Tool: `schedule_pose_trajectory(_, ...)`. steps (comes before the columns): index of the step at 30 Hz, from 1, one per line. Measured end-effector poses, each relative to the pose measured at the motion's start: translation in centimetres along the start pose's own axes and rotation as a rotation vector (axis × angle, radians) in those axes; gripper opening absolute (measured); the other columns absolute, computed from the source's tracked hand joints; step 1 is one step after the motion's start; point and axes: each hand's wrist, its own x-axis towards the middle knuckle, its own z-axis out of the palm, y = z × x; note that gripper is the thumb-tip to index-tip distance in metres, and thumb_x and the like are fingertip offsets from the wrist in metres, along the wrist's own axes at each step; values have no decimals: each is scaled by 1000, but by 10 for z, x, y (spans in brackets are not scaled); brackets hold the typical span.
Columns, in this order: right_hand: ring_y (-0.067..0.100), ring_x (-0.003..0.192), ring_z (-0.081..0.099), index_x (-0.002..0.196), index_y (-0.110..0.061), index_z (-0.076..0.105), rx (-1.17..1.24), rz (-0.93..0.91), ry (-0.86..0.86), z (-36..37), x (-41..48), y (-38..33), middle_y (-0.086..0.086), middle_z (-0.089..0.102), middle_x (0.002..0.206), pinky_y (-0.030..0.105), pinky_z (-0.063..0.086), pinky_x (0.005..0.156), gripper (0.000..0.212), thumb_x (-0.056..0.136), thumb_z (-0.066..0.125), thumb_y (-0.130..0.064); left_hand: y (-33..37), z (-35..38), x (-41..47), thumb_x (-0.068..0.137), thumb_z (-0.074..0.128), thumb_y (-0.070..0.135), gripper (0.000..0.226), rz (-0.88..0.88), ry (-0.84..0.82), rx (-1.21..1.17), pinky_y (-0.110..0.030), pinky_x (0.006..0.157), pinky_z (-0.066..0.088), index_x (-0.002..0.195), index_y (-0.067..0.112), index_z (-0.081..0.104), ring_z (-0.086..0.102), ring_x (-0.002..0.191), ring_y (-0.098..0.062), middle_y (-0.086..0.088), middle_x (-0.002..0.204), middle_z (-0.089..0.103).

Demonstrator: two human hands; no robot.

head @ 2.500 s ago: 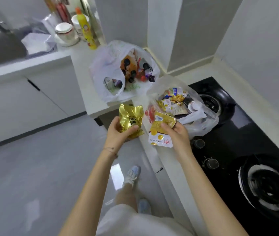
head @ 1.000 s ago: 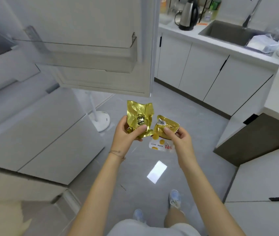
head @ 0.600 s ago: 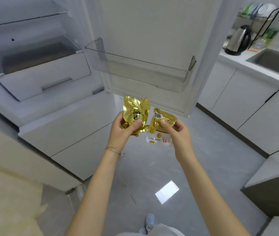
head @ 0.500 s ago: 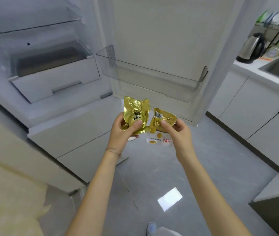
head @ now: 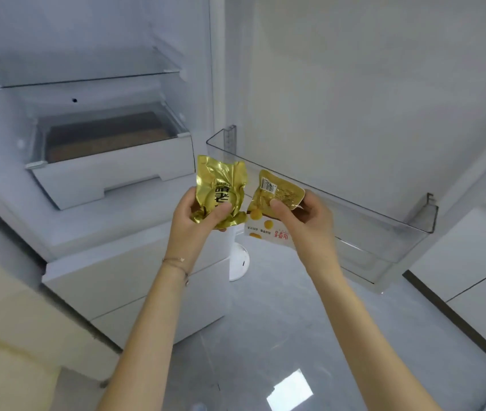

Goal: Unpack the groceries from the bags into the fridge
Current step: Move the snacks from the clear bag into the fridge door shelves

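**Figure. Two hands with packets before the open fridge.**

The fridge [head: 87, 40] stood open ahead, and its door [head: 354, 84] was swung out to the right. Inside, a glass shelf [head: 81, 81] lay above a white drawer [head: 111, 170]. On the door, a clear bin [head: 384, 232] ran just behind the right hand.

The left hand [head: 194, 215] gripped a crumpled gold foil packet [head: 221, 188], with the thumb across its face and the fingers curled behind. The right hand [head: 307, 215] pinched a yellow packet [head: 277, 188], and a white packet [head: 268, 229] fanned out beneath it. Whether those two were joined could not be told. All the packets hung in the air between the drawer and the door bin, not yet stowed.

The step in hand was judged to be carrying the packets to a resting place. It would probably go best with each hand serving its own side: left to the shelf or drawer, right to the bin. Each packet should clear the rim before release and be laid flat, since light foil slides and the stacked pair could slip apart.

The bin's front rim sat near the right knuckles. The drawer's lip and the shelf's front edge were the other lines to clear. Open room lay between shelf and drawer, and above the bin.
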Motion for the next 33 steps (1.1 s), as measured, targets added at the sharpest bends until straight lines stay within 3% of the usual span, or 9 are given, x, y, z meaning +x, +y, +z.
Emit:
schedule_pose_trajectory(5, 8, 81, 69, 97, -13, 67, -41, -113, 82, 35, 33, -27, -5, 72, 90, 16, 51, 62, 14, 85, 72, -20, 17, -19, 58, 75, 74, 25, 30, 65, -86, -21, -20, 66, 54, 102, 23, 62, 66, 83, -7, 12, 86, 69)
schedule_pose_trajectory(9, 5, 78, 67, 96, -15, 66, -64, -162, 147, 60, 57, -45, -7, 71, 88, 14, 49, 64, 13, 86, 72, -20, 28, -34, 103, 74, 72, 27, 35, 90, -185, -18, -35, 80, 57, 108, 22, 62, 66, 92, -15, 7, 95, 70)
schedule_pose_trajectory(14, 3, 74, 65, 99, -16, 64, -92, -209, 250, 74, 86, -57, -11, 68, 87, 15, 49, 63, 15, 86, 71, -15, 40, -42, 140, 72, 71, 25, 33, 138, -280, -45, -23, 71, 56, 102, 18, 60, 65, 83, -5, 7, 90, 68)
schedule_pose_trajectory(18, 9, 73, 64, 106, -21, 54, -212, -175, 290, 75, 110, -57, -5, 67, 95, 16, 50, 61, 30, 83, 73, -15, 43, -45, 160, 70, 72, 23, 39, 143, -322, -80, -20, 69, 54, 105, 19, 54, 65, 80, -3, 4, 91, 64)
schedule_pose_trajectory(23, 17, 72, 67, 90, -29, 55, -395, -95, 174, 82, 123, -42, 0, 71, 89, 35, 57, 68, 27, 79, 77, -17, 33, -41, 177, 67, 78, 26, 41, 97, -298, -146, -26, 74, 56, 97, 27, 49, 66, 78, -5, 6, 87, 66)
schedule_pose_trajectory(26, 14, 68, 64, 94, -25, 60, -514, -39, 38, 83, 127, -35, -1, 71, 85, 31, 54, 67, 24, 78, 77, -18, 26, -41, 183, 69, 83, 26, 41, 87, -316, -132, -29, 78, 56, 93, 26, 50, 66, 81, -9, 3, 87, 66)
schedule_pose_trajectory(29, 14, 72, 62, 104, -19, 64, -614, 86, -148, 84, 132, -35, 0, 68, 86, 24, 51, 64, 21, 85, 72, -18, 24, -42, 184, 69, 75, 25, 35, 88, -344, -127, -22, 72, 55, 92, 22, 49, 65, 76, -5, 0, 86, 64)
schedule_pose_trajectory(33, 22, 88, 67, 100, -22, 69, -715, 203, -256, 84, 140, -38, 2, 72, 95, 30, 53, 77, 11, 89, 66, -23, 25, -45, 188, 79, 72, 13, 28, 105, -364, -97, -18, 67, 54, 92, 20, 48, 66, 74, -3, 0, 87, 65)
